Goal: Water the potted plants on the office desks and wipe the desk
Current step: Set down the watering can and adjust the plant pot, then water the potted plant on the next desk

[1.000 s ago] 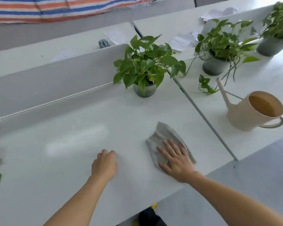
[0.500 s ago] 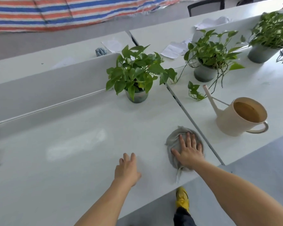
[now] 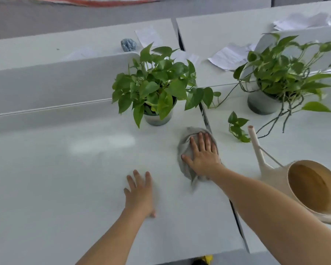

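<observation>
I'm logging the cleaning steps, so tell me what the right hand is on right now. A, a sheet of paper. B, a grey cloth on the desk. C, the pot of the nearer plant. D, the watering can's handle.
B: the right hand presses flat, fingers straight, on the grey cloth on the desk, while the watering can stands untouched to its right.
</observation>
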Action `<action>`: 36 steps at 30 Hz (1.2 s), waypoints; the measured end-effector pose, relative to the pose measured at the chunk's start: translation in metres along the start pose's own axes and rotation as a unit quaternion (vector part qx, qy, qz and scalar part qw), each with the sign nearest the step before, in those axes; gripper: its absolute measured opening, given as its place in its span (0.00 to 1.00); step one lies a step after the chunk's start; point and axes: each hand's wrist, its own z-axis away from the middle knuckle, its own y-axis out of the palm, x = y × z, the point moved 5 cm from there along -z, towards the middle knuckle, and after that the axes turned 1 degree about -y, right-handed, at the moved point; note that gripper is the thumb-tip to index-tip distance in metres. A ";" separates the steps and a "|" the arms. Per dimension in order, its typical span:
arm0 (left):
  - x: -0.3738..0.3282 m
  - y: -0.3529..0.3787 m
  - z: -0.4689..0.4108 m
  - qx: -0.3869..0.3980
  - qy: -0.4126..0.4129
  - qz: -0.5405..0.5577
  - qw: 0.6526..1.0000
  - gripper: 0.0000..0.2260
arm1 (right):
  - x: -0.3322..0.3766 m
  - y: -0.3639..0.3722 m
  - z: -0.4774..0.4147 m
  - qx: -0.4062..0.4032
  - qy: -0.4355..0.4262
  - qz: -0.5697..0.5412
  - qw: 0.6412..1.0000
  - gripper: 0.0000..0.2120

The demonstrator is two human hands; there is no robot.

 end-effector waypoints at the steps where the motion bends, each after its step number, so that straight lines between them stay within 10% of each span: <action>1: 0.000 0.001 -0.001 0.000 -0.001 -0.003 1.000 0.59 | 0.001 -0.005 -0.008 -0.001 -0.003 0.001 1.000 0.41; 14: 0.009 0.003 0.007 -0.021 -0.018 0.044 0.999 0.55 | 0.025 0.055 0.091 0.048 -0.181 0.063 0.980 0.43; 23: -0.023 0.008 0.069 -0.073 0.015 0.070 0.995 0.07 | 0.011 0.041 0.173 0.119 -0.177 -0.008 0.977 0.26; 36: -0.169 -0.075 0.126 -0.171 0.119 0.200 0.957 0.19 | -0.178 -0.094 0.244 -0.214 0.085 -0.172 0.958 0.12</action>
